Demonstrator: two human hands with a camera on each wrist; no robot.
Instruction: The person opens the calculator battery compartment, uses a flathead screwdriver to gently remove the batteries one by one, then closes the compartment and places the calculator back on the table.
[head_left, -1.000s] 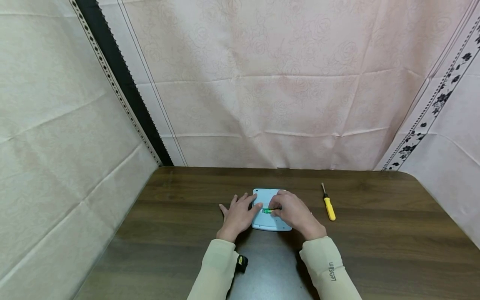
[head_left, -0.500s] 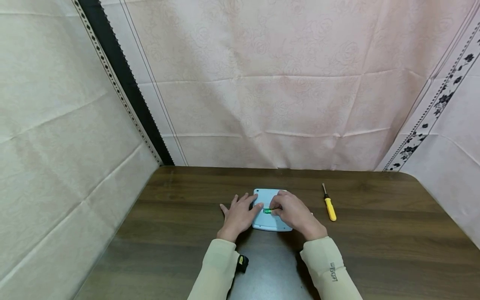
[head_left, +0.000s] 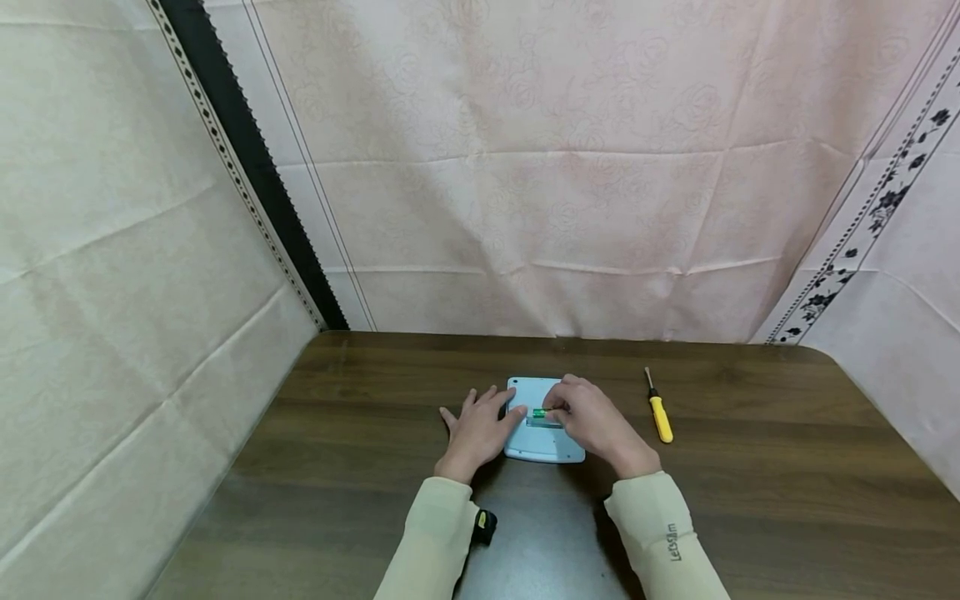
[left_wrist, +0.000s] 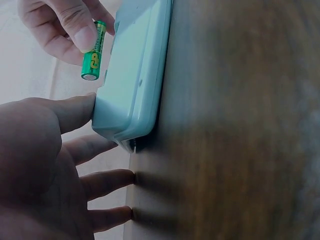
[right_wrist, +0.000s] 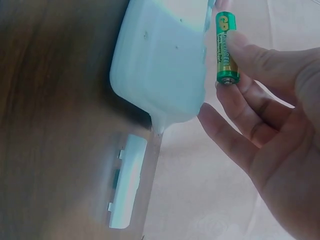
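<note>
A light-blue flat plastic device (head_left: 536, 450) lies on the table with its screwed back facing up and a battery slot (head_left: 545, 423) uncovered across its middle. My left hand (head_left: 478, 433) rests at its left edge, thumb and index finger touching the casing, the other fingers spread straight. With thumb and fingertips, my right hand (head_left: 596, 421) pinches a green GP battery (left_wrist: 93, 52), held just above the device, clear of the slot. The right wrist view shows the same battery (right_wrist: 226, 47) with its nub end towards the palm side. Part of the slot is hidden by the right hand.
Right of the device lies a screwdriver (head_left: 659, 417) with a yellow handle, its tip pointing away. A light-blue battery cover (right_wrist: 129, 182) with small tabs lies on the wooden table (head_left: 337, 433) beside the device. Patterned cloth (head_left: 570, 208) hangs behind the table.
The right hand has lifted the battery up out of the slot and shifted slightly right and away, so the slot now shows. The left hand has stayed in place.
</note>
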